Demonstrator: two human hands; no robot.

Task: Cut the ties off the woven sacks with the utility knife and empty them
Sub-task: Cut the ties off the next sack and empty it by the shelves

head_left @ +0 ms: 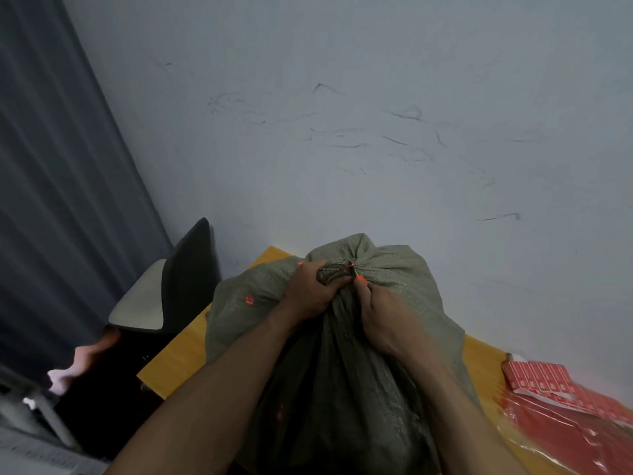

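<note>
We have one grey-green woven sack (pixel 342 371) standing on the yellow table (pixel 178 358) by the wall. Our left hand (pixel 308 296) grips its bunched neck, fingers curled tight. Our right hand (pixel 387 320) is wrapped round one orange utility knife (pixel 360 278), its tip at the single orange tie (pixel 347 266).

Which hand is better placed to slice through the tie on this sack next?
Right. The right hand holds the orange utility knife with its tip at the tie round the gathered neck of the sack. The left hand grips the bunched neck beside it, steadying it.
</note>
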